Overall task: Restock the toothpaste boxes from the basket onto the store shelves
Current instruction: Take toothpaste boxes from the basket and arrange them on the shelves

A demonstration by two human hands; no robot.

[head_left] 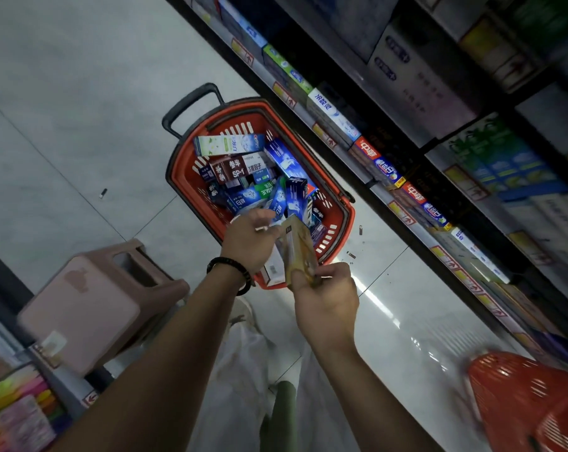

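The gold toothpaste box [297,252] is pinched by its near end in my right hand [325,298], above the basket [349,223]. It seems light, stiff and crushable, so it is best held across its long edges. My left hand [248,239] curls beside it; I cannot tell what it grips.

Left hand [248,238] reaches forward and down, curled; right hand [325,288] pinches a box [297,249].
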